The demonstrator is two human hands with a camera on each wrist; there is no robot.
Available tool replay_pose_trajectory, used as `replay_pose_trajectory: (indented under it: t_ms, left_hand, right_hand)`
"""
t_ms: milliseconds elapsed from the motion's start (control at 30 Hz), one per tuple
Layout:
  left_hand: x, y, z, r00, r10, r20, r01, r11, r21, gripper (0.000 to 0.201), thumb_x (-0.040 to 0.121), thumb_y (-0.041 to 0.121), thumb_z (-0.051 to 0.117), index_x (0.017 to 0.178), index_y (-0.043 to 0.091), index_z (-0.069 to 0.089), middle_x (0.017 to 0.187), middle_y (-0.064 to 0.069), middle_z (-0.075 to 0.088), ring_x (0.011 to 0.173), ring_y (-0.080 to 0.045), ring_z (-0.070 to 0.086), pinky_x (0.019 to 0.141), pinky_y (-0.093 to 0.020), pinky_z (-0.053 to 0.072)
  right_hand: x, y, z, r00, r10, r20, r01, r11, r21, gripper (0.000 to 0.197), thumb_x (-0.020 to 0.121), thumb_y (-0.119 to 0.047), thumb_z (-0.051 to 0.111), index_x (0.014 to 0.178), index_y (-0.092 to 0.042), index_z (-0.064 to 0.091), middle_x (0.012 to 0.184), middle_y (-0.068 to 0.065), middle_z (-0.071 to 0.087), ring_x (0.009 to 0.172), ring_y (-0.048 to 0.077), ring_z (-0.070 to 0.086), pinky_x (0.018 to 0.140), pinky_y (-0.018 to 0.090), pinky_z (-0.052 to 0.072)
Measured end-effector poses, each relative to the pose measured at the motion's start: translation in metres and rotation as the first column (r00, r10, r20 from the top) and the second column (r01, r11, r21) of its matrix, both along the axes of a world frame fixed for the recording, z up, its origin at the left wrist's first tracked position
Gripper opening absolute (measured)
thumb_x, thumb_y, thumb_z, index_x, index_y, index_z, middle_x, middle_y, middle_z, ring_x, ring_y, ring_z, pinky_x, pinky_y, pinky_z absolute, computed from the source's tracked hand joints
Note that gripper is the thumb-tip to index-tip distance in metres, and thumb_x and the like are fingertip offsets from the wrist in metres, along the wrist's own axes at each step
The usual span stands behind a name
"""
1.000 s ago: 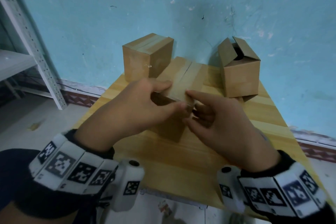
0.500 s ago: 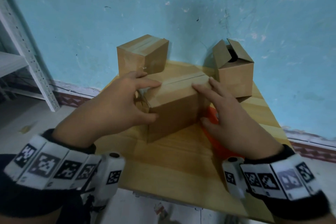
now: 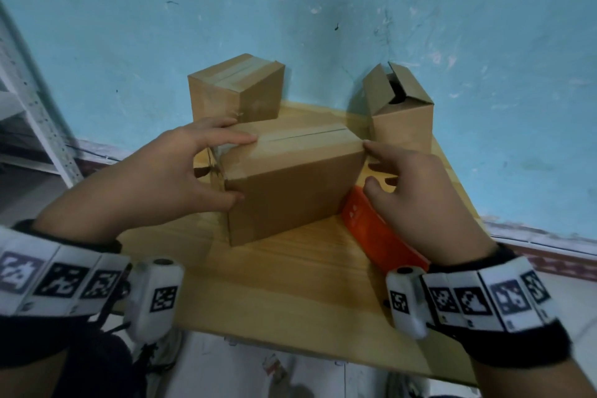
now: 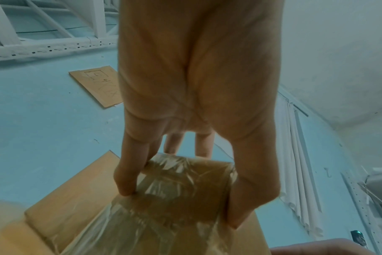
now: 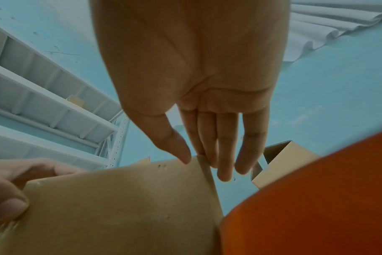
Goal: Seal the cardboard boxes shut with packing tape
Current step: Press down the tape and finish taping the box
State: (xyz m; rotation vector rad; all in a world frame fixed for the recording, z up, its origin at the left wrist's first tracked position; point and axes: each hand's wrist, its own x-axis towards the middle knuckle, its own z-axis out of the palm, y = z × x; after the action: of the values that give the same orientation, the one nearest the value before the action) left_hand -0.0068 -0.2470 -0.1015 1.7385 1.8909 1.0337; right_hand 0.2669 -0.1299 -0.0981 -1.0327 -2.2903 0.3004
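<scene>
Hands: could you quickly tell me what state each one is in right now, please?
Left hand: grips the near box at its taped end.
Right hand: open, fingertips touching the box's far corner.

Room's pretty rough: the wall (image 3: 323, 26) is painted turquoise, scuffed and chipped all over, with a dark patterned strip along the bottom. A white metal shelving rack (image 3: 29, 113) with perforated uprights stands on the left. The floor (image 3: 29, 200) looks pale grey. A light wooden table (image 3: 290, 294) sits pushed against the wall. A white pleated curtain (image 4: 294, 163) hangs in the wrist views.
</scene>
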Motion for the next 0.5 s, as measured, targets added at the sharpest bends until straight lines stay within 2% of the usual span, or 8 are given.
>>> replay_pose_trajectory:
  t_ms: [67,167,200,233,300,333,400,500]
  left_hand:
    - [0.000,-0.001,0.000,1.000,-0.007,0.014,0.007,1.000,0.000,0.075,0.065,0.020,0.089,0.126,0.051,0.059,0.150,0.029,0.034,0.138,-0.002,0.039,0.110,-0.037,0.042]
    - [0.000,-0.002,0.000,1.000,0.005,0.023,-0.006,1.000,0.008,0.075,0.071,0.007,0.084,0.130,0.044,0.058,0.154,0.028,0.028,0.136,-0.001,0.040,0.101,-0.025,0.047]
    - [0.001,-0.001,0.000,1.000,0.012,0.016,-0.012,1.000,0.009,0.077,0.073,0.004,0.082,0.133,0.043,0.056,0.157,0.025,0.024,0.137,-0.002,0.040,0.095,-0.020,0.047]
    - [0.002,-0.001,-0.001,1.000,0.014,0.020,-0.015,1.000,0.009,0.078,0.074,0.002,0.080,0.136,0.042,0.054,0.160,0.023,0.018,0.138,-0.003,0.040,0.090,-0.016,0.048]
    - [0.003,0.001,-0.003,0.998,-0.007,0.062,0.006,1.000,0.017,0.080,0.077,-0.005,0.076,0.139,0.040,0.051,0.163,0.018,0.011,0.139,-0.003,0.039,0.086,-0.012,0.050]
    - [0.003,0.002,-0.004,0.997,-0.020,0.072,0.018,0.999,0.029,0.080,0.078,-0.008,0.075,0.138,0.039,0.052,0.163,0.016,0.011,0.140,-0.004,0.038,0.088,-0.010,0.049]
    - [0.002,0.004,-0.005,0.998,-0.022,0.052,0.018,0.997,0.078,0.076,0.077,-0.011,0.074,0.131,0.041,0.058,0.162,0.012,0.021,0.142,-0.005,0.035,0.092,-0.008,0.045]
    - [-0.001,0.006,-0.007,0.999,-0.008,0.054,0.001,0.990,0.141,0.068,0.077,-0.013,0.074,0.127,0.033,0.063,0.153,0.012,0.040,0.139,-0.003,0.041,0.094,-0.005,0.044]
  right_hand:
    - [-0.002,-0.003,0.002,1.000,0.003,-0.027,-0.003,1.000,-0.007,0.050,0.087,-0.014,0.058,0.136,-0.017,0.057,0.115,-0.006,0.070,0.102,0.002,0.063,0.093,0.029,0.053]
    - [-0.003,-0.011,0.006,0.987,0.065,-0.147,-0.070,0.997,-0.033,0.039,0.085,-0.002,0.058,0.114,-0.026,0.068,0.088,-0.035,0.060,0.088,-0.017,0.060,0.082,0.005,0.046]
    - [-0.002,-0.013,0.008,0.979,0.075,-0.190,-0.087,0.994,-0.058,0.039,0.085,0.001,0.058,0.107,-0.028,0.068,0.087,-0.036,0.059,0.087,-0.020,0.060,0.080,0.000,0.043]
    - [0.000,-0.012,0.008,0.972,0.070,-0.223,-0.094,0.991,-0.099,0.036,0.085,0.002,0.058,0.106,-0.025,0.070,0.093,-0.030,0.065,0.089,-0.019,0.061,0.081,-0.001,0.043]
    - [0.003,-0.009,0.009,0.963,0.031,-0.267,-0.083,0.979,-0.186,0.032,0.086,-0.001,0.060,0.114,-0.012,0.072,0.105,-0.010,0.073,0.096,-0.010,0.065,0.088,0.008,0.049]
    - [0.004,-0.008,0.009,0.958,0.014,-0.285,-0.080,0.973,-0.219,0.033,0.086,-0.003,0.061,0.116,-0.010,0.071,0.107,-0.005,0.073,0.097,-0.006,0.067,0.090,0.015,0.052]
    - [0.005,-0.008,0.009,0.945,0.002,-0.326,-0.094,0.959,-0.267,0.032,0.087,-0.004,0.063,0.117,-0.010,0.071,0.107,-0.003,0.074,0.098,-0.001,0.068,0.094,0.026,0.054]
    - [0.006,-0.008,0.011,0.952,0.016,-0.305,-0.119,0.939,-0.323,0.034,0.089,-0.006,0.065,0.122,-0.013,0.068,0.109,-0.005,0.072,0.098,-0.003,0.068,0.093,0.022,0.053]
